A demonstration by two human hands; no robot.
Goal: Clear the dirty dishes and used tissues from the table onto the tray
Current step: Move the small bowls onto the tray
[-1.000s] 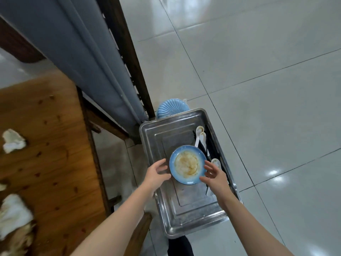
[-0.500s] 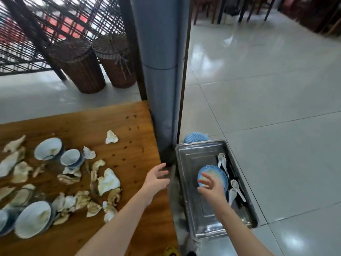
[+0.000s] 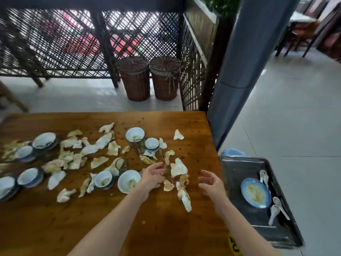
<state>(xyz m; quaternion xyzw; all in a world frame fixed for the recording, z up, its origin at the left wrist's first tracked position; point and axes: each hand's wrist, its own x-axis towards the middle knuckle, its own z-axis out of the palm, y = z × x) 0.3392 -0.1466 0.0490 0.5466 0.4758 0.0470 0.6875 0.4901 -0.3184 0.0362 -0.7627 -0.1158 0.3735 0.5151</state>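
The metal tray (image 3: pixel 238 167) stands low at the right of the wooden table (image 3: pixel 129 228). On it lie a dirty blue plate (image 3: pixel 255 193) and several white spoons (image 3: pixel 275 209). Both my hands hover empty over the table. My left hand (image 3: pixel 152 177) has relaxed fingers beside a white bowl (image 3: pixel 129 181) and a crumpled tissue (image 3: pixel 178 169). My right hand (image 3: pixel 212 184) is spread open near the table's right edge. Several more dirty bowls, among them a small bowl (image 3: pixel 103 179) and a far bowl (image 3: pixel 135 134), and used tissues are scattered across the table.
A blue ribbed dish (image 3: pixel 231 152) sits behind the tray. A grey pillar (image 3: pixel 239 71) rises at the table's far right corner. Two wicker baskets (image 3: pixel 147 78) stand by a lattice fence beyond the table. Tiled floor spreads to the right.
Both hands let go of the blue plate, which now lies on the tray. They moved left over the table, and my view swung from the tray to the table.
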